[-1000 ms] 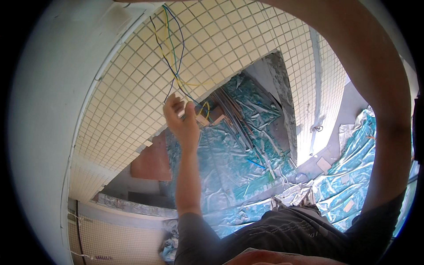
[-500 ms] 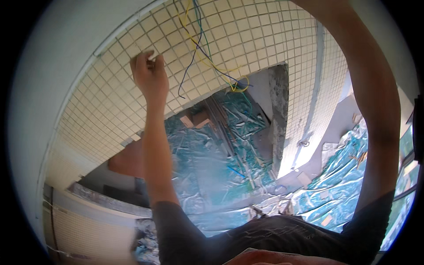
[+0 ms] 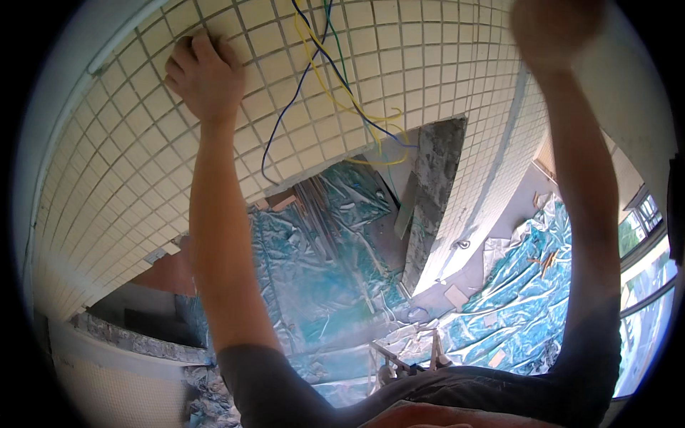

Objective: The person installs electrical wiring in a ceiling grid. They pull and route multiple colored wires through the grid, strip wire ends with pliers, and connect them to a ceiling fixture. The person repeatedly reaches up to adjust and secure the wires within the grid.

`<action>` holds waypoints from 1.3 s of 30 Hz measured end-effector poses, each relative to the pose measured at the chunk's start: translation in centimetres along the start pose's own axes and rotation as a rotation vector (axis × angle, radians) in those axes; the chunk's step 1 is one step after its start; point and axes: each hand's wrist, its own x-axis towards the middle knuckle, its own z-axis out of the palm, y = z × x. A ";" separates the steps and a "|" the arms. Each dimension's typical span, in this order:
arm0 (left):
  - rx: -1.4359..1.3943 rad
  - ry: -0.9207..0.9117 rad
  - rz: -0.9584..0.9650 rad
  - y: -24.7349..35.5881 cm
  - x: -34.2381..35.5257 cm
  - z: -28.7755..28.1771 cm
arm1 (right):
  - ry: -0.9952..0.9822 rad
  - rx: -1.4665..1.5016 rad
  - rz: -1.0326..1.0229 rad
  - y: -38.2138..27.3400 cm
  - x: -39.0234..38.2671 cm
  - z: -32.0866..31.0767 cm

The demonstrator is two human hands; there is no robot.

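Raised at the upper left, my left hand (image 3: 207, 80) is against the cream tiled wall (image 3: 264, 93). Its fingers are curled, and whatever they may hold is hidden behind them. My right hand (image 3: 559, 30) is lifted high at the upper right, near the wall's right side. Motion blur and shadow hide its fingers. Between the two hands, loose blue, yellow and green electrical wires (image 3: 314, 53) hang down over the tiles. Their lower ends reach the rough edge of an opening in the wall.
Far below, crumpled teal plastic sheeting (image 3: 328, 292) covers the floor. Long strips (image 3: 317, 214) and cardboard pieces lie on it. A broken concrete edge (image 3: 439, 185) borders the opening. Near my body stands a wooden frame (image 3: 403, 357). Windows (image 3: 646, 221) are at the right.
My left hand has moved up and left along the tiles; a small white thing visible at its fingers earlier no longer shows. My right hand has come into view at the top.
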 end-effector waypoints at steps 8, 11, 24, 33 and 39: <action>-0.073 -0.012 0.038 -0.4 0.6 -0.1 | -0.581 -0.265 0.177 3.4 -2.5 13.3; -0.068 -0.003 0.056 -0.9 0.1 0.1 | -0.621 -0.354 0.141 3.4 -2.1 15.0; -0.113 -0.014 -0.002 0.5 0.9 -0.7 | -0.656 -0.376 0.237 2.5 -0.1 16.7; -0.101 -0.023 -0.015 0.4 1.1 -1.0 | -0.755 -0.298 0.337 1.3 1.6 15.7; -0.102 -0.011 -0.021 0.4 1.3 -1.0 | -0.460 -0.586 0.099 2.8 -2.5 17.4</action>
